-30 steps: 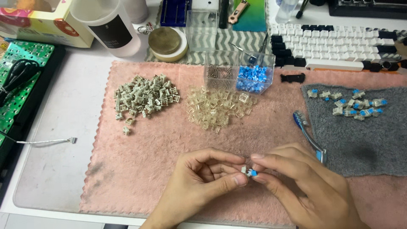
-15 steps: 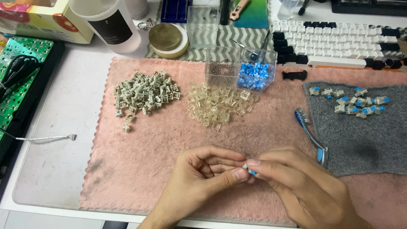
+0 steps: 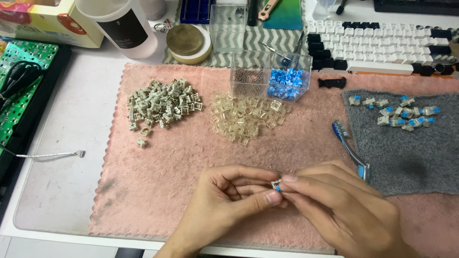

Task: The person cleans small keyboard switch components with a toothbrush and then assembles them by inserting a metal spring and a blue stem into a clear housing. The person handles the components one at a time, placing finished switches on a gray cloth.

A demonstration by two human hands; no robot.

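Over the pink mat (image 3: 158,191), near its front edge: left hand (image 3: 224,200) is pinching a small switch part (image 3: 276,185) between thumb and forefinger. Right hand (image 3: 334,205) is meeting it from the right, fingertips pressed on the same part. Blue toothbrush (image 3: 351,150) is lying just behind the right hand.

From my feed, a pink mat (image 3: 158,191) fills the middle of the frame, with a grey pile of switch bases (image 3: 160,105) at centre left and a heap of clear tops (image 3: 244,117) just right of it. Above sits a clear box (image 3: 270,76) of blue stems. I see a toothbrush (image 3: 350,149) at the edge of a grey cloth (image 3: 406,157) on the right, a keyboard (image 3: 382,48) upper right, a green circuit board (image 3: 21,71) far left.
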